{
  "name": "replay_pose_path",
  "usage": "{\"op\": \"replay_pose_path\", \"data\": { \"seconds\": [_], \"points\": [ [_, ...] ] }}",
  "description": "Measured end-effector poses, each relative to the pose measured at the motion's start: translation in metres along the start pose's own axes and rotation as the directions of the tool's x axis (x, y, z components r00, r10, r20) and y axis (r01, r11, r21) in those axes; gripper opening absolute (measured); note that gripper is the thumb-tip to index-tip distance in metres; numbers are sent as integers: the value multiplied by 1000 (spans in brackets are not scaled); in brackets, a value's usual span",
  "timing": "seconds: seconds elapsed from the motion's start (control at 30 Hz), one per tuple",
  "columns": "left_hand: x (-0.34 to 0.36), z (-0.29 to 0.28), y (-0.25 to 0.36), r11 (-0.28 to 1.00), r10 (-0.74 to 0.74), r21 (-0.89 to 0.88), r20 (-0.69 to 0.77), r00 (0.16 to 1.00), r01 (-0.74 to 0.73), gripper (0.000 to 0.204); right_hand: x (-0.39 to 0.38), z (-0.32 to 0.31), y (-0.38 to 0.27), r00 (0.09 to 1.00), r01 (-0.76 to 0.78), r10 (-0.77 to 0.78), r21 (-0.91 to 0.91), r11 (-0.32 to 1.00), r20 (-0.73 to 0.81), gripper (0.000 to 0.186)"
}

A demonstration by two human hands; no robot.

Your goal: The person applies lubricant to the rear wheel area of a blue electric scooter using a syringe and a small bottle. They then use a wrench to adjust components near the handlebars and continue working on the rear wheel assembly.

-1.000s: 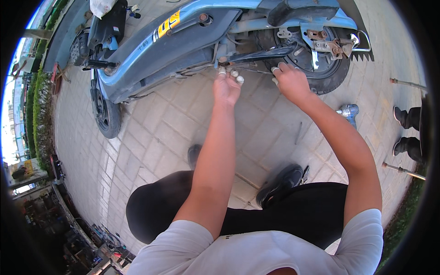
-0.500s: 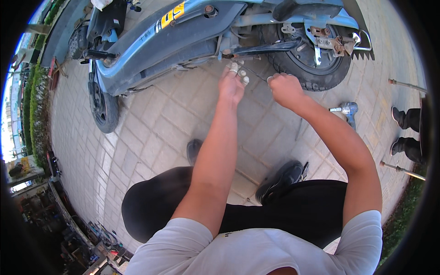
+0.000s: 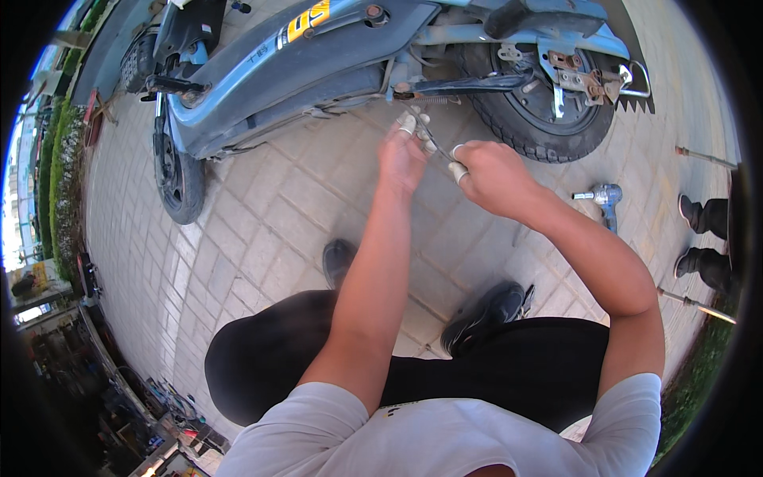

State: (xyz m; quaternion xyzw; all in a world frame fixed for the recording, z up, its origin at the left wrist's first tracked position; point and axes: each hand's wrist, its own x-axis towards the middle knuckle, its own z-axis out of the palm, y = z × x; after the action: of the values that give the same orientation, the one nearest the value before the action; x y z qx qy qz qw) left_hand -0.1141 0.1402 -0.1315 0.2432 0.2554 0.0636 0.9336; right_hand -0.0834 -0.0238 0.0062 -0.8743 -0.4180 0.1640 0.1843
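Note:
Both my hands are below the kickstand of a blue and black electric scooter. My right hand is closed around the near end of a thin dark metal rod. My left hand has its fingers curled about the far part of that rod. Pale finger covers show on fingertips of both hands. Just beyond the left fingers, a coil spring runs beneath the black stand arm, close to the rear wheel. The rod's far tip is hidden at the left fingers.
A blue and grey power driver with a socket lies on the paving to the right. Another person's black shoes and two metal poles are at the right edge. Tools and parts crowd the lower left.
My right hand has come back toward me, away from the stand, and the rod slants more steeply. My left hand has shifted slightly nearer to me, with its fingers now at the rod.

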Motion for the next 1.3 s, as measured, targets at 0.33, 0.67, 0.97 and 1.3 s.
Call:
{"op": "replay_pose_path", "data": {
  "seconds": [0.33,0.67,0.97,1.3],
  "points": [
    [12,-12,5,714,550,630,-233,802,-307,29,13,20,96,952,-68,1,-209,976,-305,13],
    [3,-5,63,-461,592,881,392,704,-103,27,27,16,129,928,-103,21,-204,974,-372,18],
    [17,-20,77,-766,485,641,525,699,50,23,19,24,121,882,3,-33,-64,998,-470,16],
    [25,-25,93,-842,328,528,664,672,-110,29,-10,41,96,966,173,-154,76,982,-208,22]
  ]
}}
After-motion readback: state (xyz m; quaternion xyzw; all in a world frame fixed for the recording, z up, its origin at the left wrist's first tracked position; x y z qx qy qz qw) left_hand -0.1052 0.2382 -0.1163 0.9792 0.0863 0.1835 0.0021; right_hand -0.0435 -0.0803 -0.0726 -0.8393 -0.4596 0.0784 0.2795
